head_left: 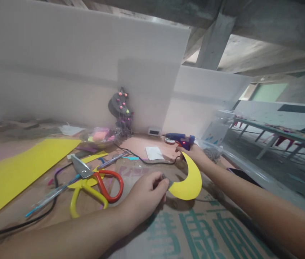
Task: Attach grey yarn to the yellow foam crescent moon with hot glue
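Note:
My left hand (pixel 147 192) is closed, pinching one tip of a yellow crescent-shaped paper cutout (pixel 188 180) just above a cardboard sheet with green printing (pixel 195 230). My right hand (pixel 192 151) is stretched forward at the blue glue gun (pixel 180 138) near the back wall, its fingers closed around the handle where a red light shows. The crescent's upper tip hides part of that hand. Scissors with a red and a yellow handle (pixel 95 181) lie to the left of my left hand.
A big yellow paper sheet (pixel 17 169) lies at the left. A black cable (pixel 55 187) and thin sticks cross the table. A clear bowl of coloured bits (pixel 99 136), a dark beaded ornament (pixel 121 108) and a white paper square (pixel 154 153) stand further back. White panels wall the desk.

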Motion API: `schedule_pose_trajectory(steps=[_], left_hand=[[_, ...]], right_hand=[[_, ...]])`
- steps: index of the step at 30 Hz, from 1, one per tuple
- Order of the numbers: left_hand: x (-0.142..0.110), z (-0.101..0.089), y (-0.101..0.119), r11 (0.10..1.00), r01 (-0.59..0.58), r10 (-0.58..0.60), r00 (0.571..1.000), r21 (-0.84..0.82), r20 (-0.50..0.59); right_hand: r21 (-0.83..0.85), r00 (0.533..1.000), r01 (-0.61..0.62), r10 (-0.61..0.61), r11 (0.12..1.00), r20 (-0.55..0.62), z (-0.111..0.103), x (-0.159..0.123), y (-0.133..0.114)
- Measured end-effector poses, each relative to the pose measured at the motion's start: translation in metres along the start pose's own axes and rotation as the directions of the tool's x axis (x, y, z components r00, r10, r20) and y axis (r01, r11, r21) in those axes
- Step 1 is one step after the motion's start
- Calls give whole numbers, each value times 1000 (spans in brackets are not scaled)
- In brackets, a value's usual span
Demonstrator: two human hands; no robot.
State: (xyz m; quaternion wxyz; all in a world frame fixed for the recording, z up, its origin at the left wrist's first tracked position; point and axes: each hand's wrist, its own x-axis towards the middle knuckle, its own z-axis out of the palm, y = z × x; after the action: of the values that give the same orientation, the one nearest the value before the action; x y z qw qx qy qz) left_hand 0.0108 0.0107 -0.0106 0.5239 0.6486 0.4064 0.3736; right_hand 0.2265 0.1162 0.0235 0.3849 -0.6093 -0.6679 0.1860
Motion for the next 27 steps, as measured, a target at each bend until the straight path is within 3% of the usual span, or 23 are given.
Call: schedule_pose_trajectory(steps=[5,9,14,17,22,27], left_hand=[[8,-6,-7,999,-23,18,990,-31,-143],[13,-10,-10,998,-56,51,980,-18,-194],[10,-10,-6,997,-70,76,984,40,-162],[7,-11,-2,993,-74,87,986,93,-144],[6,-12,5,986,-53,78,984,156,-162],[5,-11,5,989,-40,66,981,142,-183]], right_hand=[[-3,998,56,-56,998,24,-37,-39,-14],[55,992,127,-126,990,-12,-52,-75,-14],[21,991,133,-132,991,-31,-45,-120,-6],[-59,991,131,-130,990,27,-39,-137,0],[-1,976,101,-99,995,194,-36,-141,6],[34,965,128,-132,991,227,-34,-139,-4]])
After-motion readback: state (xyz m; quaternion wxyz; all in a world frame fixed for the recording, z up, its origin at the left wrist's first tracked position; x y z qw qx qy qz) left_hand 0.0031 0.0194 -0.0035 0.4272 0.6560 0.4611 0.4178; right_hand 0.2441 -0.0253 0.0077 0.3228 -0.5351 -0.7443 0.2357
